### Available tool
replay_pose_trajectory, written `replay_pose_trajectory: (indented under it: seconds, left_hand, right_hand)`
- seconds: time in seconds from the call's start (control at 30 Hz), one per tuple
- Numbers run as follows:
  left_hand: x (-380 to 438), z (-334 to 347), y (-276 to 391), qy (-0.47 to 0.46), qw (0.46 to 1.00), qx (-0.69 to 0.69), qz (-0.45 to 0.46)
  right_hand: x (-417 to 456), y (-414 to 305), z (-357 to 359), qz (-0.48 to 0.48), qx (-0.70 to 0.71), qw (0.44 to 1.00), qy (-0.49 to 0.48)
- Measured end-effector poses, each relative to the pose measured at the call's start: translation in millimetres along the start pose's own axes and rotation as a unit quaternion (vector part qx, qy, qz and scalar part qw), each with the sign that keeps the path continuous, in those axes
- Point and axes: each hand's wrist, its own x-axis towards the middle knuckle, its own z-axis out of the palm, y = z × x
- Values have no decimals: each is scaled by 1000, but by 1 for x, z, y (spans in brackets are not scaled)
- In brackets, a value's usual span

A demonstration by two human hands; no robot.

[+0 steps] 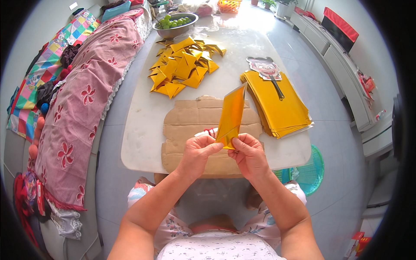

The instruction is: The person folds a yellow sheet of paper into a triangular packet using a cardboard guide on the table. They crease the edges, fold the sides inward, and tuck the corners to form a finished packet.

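A partly folded sheet of shiny gold paper (231, 112) stands tilted upward between my hands, above a flattened piece of brown cardboard (191, 122). My left hand (199, 152) pinches its lower left corner, and my right hand (249, 154) grips the lower right edge, near a diagonal fold. Folded gold paper pieces (183, 65) lie in a loose heap beyond the cardboard, to the left. To the right rests a fanned stack of flat gold sheets (284, 107), with a cartoon-face cutout (265, 67) and its black handle on top. Something white with red string is partly hidden behind my left hand.
The pale table (143, 130) also bears a metal bowl (175, 31) of green grapes and an orange plastic basket (229, 6) at the far end. A sofa with a pink cover (84, 94) stands left. A green mesh basket (310, 170) is below the table's right corner.
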Motion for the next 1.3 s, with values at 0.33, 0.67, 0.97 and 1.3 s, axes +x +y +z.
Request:
replay_pose_trajectory:
  seconds: [0.33, 0.67, 0.97, 1.3]
  left_hand:
    - [0, -2, 3, -47, 996, -22, -69]
    - [3, -3, 1, -8, 989, -96, -114]
    - [3, 0, 2, 9, 982, -155, -112]
    - [7, -4, 2, 6, 974, -185, -129]
  right_hand:
    - [1, 1, -3, 32, -96, 995, -7]
    - [-3, 6, 0, 6, -185, 982, -28]
    - [-6, 9, 1, -40, -245, 969, -13]
    - [-11, 9, 7, -154, -227, 962, 2]
